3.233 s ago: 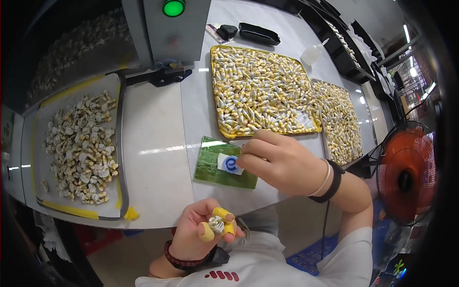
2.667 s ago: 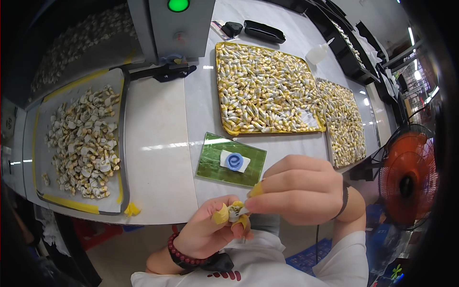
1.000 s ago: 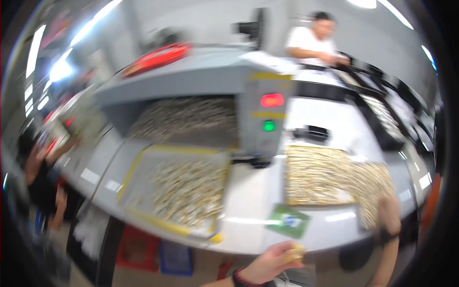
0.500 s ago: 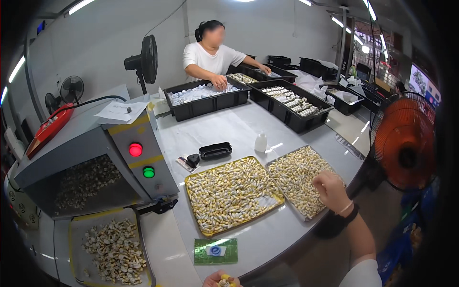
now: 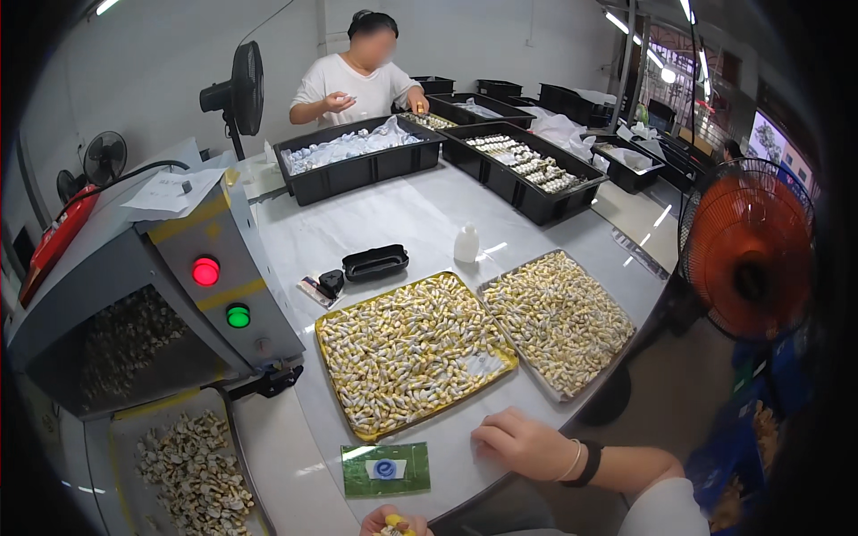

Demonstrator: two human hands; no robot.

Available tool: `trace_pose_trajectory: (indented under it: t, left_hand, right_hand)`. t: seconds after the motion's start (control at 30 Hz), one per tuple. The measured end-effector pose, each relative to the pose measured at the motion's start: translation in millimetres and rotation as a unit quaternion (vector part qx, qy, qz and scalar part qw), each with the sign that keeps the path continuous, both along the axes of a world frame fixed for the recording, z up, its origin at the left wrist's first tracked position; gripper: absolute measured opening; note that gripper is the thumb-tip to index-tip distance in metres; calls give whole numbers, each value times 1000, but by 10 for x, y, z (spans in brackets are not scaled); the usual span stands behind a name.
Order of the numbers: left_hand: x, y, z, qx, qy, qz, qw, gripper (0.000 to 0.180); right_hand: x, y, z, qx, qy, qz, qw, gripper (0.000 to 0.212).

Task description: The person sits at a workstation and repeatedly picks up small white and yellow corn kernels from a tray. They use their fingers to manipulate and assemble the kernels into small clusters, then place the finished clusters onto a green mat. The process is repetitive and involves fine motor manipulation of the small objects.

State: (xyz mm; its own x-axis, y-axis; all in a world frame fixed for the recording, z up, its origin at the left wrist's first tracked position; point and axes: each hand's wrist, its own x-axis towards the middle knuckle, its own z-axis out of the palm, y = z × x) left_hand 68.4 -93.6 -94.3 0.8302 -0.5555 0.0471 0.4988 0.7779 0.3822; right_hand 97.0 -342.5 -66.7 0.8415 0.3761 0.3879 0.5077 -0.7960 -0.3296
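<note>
My left hand (image 5: 379, 520), cut off by the lower edge, is closed around small yellow-and-white pieces (image 5: 399, 525). My right hand (image 5: 518, 445) is low over the grey table by its front edge, fingers curled; whatever may be in them is hidden. Beyond it are two shallow trays of small tapered yellow-and-white pieces: a yellow-rimmed tray (image 5: 357, 435) on the left and a grey-rimmed tray (image 5: 572, 393) on the right. A green rectangular sheet (image 5: 357, 482) with a white-and-blue patch lies between my hands and the yellow-rimmed tray.
On the left a grey machine (image 5: 255, 295) with red and green lights stands behind another tray (image 5: 125, 447) of pieces. A white bottle (image 5: 466, 245) and black dish (image 5: 375, 263) sit mid-table. Across it, a person (image 5: 350, 85) works at black bins (image 5: 357, 183). An orange fan (image 5: 751, 259) stands right.
My right hand has moved from the grey-rimmed tray toward me and left, down by the table edge. The other person's hand has lifted from the bin. The whole view has shifted slightly.
</note>
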Motion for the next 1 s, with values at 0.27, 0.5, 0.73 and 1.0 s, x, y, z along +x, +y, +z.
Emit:
trace_pose_trajectory:
  t: [0.27,0.5,0.73,1.0]
  left_hand:
    - [10,20,-22,-22,-2,-3,1000,35]
    - [18,12,-16,-12,-14,-6,1000,35]
    - [-3,36,-4,-2,1,-6,1000,35]
    - [18,75,-256,-58,-1,-32,998,37]
  right_hand:
    - [-21,0,35,14,44,-40,998,15]
    - [14,78,32,-68,0,-30,997,15]
    - [8,105,23,16,31,-27,999,12]
    - [40,84,88,34,65,-57,996,13]
